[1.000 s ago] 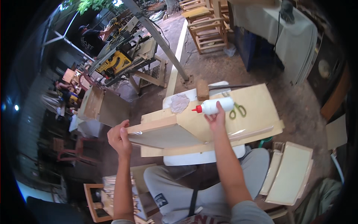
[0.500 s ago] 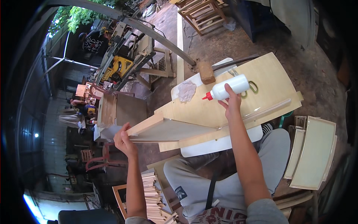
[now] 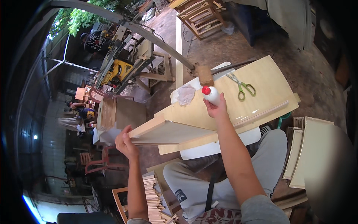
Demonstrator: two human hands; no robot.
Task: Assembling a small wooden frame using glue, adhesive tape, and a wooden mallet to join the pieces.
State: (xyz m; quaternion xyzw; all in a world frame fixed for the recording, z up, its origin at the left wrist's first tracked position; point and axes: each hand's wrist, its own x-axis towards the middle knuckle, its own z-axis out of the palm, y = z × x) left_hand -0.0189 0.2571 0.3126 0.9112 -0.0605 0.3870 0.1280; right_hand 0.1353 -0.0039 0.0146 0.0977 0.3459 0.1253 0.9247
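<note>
My left hand (image 3: 127, 143) is closed on the near left corner of a wood-edged panel (image 3: 169, 133), which is tilted up. My right hand (image 3: 220, 108) grips a white squeeze bottle (image 3: 212, 95) from below, its red nozzle cap tipped up toward my view. Both are over a pale plywood board (image 3: 268, 80) with a curved end. Green-handled scissors (image 3: 241, 86) lie open on the board, right of the bottle. To the bottle's left is a crumpled pale cloth (image 3: 185, 95). A brown block (image 3: 205, 75) sits at the board's far edge.
Thin wood strips (image 3: 153, 196) are piled beside my left forearm. Framed panels (image 3: 311, 149) lean on the right. Further off are a yellow saw (image 3: 118, 71), a red chair (image 3: 102, 164), wooden frames (image 3: 201, 18) and two people. A grey blur covers the lower right.
My right hand has moved left with the bottle and turned it, so the nozzle points up instead of left. The scissors are now uncovered. My left hand keeps its hold on the panel.
</note>
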